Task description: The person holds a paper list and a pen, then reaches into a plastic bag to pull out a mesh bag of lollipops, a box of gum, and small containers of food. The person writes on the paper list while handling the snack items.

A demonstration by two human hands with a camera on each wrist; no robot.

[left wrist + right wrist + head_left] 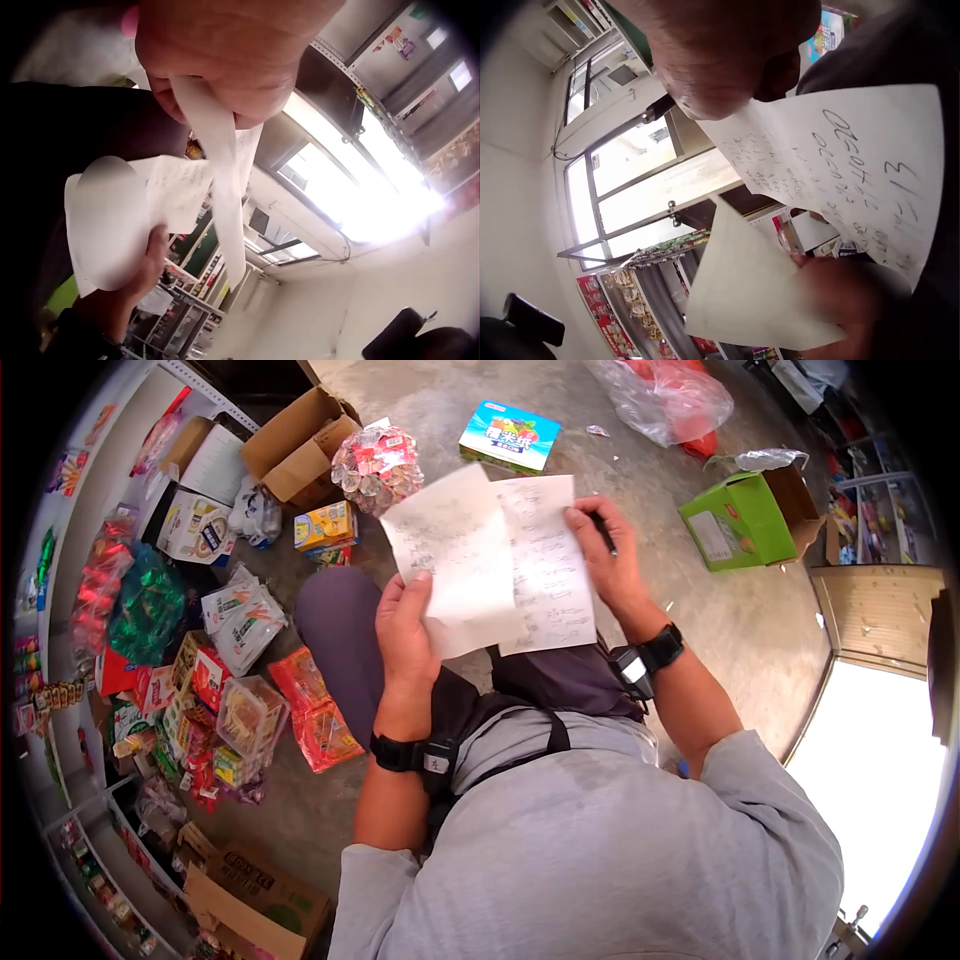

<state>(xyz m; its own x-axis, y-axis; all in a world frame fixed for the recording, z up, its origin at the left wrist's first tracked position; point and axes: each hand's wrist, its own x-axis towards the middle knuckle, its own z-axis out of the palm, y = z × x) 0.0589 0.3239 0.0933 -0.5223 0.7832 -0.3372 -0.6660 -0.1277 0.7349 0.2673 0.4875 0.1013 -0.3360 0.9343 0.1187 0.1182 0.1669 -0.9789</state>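
Before the lap, my left hand [408,630] pinches a white sheet of paper [455,560] by its lower left edge, thumb on top. Its neighbour, a handwritten sheet [552,575], overlaps it on the right and is gripped at its right edge by my right hand [615,565]. A dark pen [604,532] also sits among the right hand's fingers, and its end [657,109] pokes out in the right wrist view. Rows of handwritten figures [855,161] cover the right sheet there. In the left wrist view the left sheet [219,165] hangs edge-on from the fingers.
Snack packets [210,710] and a clear plastic tub [250,715] lie heaped at the left. Beyond the papers stand a wrapped bundle [378,465], a blue box [508,435] and a cardboard box [295,445]. An opened green box [740,520] stands at the right.
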